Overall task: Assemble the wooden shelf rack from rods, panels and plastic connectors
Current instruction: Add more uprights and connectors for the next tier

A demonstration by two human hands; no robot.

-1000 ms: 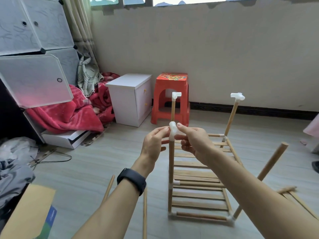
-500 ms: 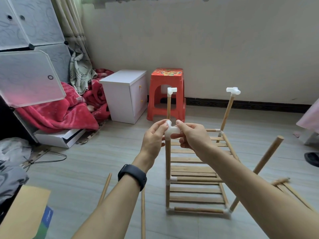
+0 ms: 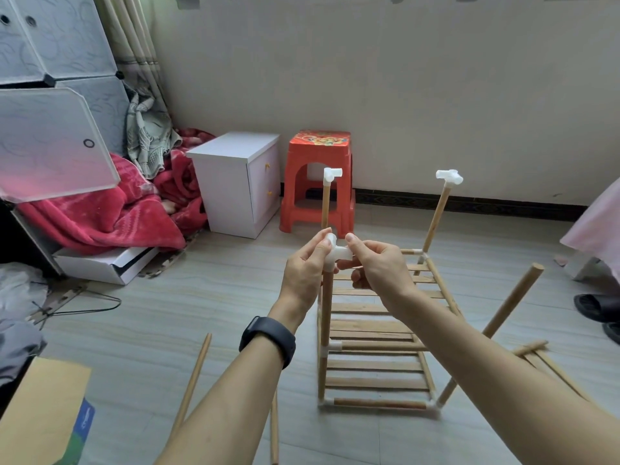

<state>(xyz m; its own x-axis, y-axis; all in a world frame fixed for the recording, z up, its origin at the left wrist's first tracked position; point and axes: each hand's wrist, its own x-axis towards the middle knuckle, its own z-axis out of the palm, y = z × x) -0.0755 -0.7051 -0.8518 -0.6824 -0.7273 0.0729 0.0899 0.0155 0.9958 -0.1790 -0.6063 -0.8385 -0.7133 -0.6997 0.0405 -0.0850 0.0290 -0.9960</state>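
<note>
Head view: partly built shelf rack standing on the floor, right of centre. The left hand and right hand meet at the top of the rack's near-left upright rod, where a white plastic connector sits on the rod's end. The curled fingers of the left hand pinch the connector from the left; those of the right hand pinch its right-pointing socket. Two far uprights carry capped connectors; the near-right upright leans outward with a bare top. Slatted panels span the lower frame. Two loose rods lie on the floor near the left forearm, which wears a black wristband. A red stool and a white cabinet stand by the far wall
</note>
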